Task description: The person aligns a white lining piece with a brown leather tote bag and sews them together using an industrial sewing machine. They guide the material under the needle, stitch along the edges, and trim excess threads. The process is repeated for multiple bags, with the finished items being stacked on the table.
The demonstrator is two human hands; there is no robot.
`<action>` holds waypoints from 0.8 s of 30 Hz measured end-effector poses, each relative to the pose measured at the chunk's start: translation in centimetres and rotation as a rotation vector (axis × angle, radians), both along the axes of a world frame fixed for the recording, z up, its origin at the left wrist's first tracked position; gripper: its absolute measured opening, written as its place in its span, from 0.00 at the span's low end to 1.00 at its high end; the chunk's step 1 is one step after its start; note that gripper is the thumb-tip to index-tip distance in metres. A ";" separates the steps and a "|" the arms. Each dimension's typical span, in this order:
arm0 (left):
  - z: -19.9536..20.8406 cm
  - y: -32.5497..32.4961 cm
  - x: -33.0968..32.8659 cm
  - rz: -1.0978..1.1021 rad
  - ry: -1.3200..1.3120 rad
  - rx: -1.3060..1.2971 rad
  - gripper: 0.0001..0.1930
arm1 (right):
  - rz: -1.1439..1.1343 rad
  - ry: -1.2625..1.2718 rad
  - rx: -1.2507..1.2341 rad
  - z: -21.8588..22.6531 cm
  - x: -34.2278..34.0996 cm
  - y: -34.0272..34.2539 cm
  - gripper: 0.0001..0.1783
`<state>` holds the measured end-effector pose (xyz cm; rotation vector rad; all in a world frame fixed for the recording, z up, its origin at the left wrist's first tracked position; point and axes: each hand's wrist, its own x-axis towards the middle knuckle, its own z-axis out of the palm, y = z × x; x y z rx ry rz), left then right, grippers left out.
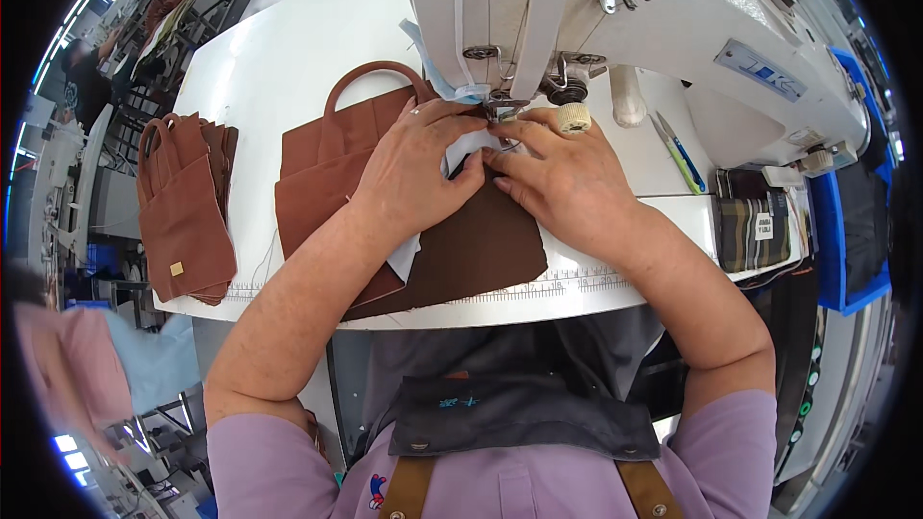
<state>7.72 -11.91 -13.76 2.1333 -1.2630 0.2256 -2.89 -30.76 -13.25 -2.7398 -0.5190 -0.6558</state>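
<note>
A reddish-brown bag panel with a loop handle lies on the sewing table, over a dark brown panel. A white piece shows between my hands, close to the needle area of a sewing machine. My left hand presses on the work from the left, thumb and forefinger curled around the white piece. From the right, my right hand bears on the dark brown panel, fingertips bunched beside the presser foot. My fingers partly hide the spot under the needle.
At the left a stack of reddish-brown handled panels lies on the white table. Thread snips rest right of my hand. Folded plaid cloth sits at the right edge, beside a blue bin. A person in pink is at far left.
</note>
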 end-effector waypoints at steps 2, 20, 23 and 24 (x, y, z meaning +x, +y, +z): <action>0.2 -0.2 0.6 -0.004 0.048 -0.001 0.17 | -0.011 -0.008 0.015 -0.1 0.3 -0.1 0.12; 0.1 -0.3 2.3 -0.054 0.091 0.002 0.14 | -0.060 0.012 0.064 -0.8 0.8 0.2 0.13; 0.0 -0.3 2.4 -0.072 0.047 -0.018 0.14 | -0.059 0.014 0.059 -0.8 0.9 0.0 0.13; -0.1 -0.3 2.3 -0.068 0.053 -0.020 0.14 | -0.062 0.019 0.062 -0.8 0.8 0.0 0.13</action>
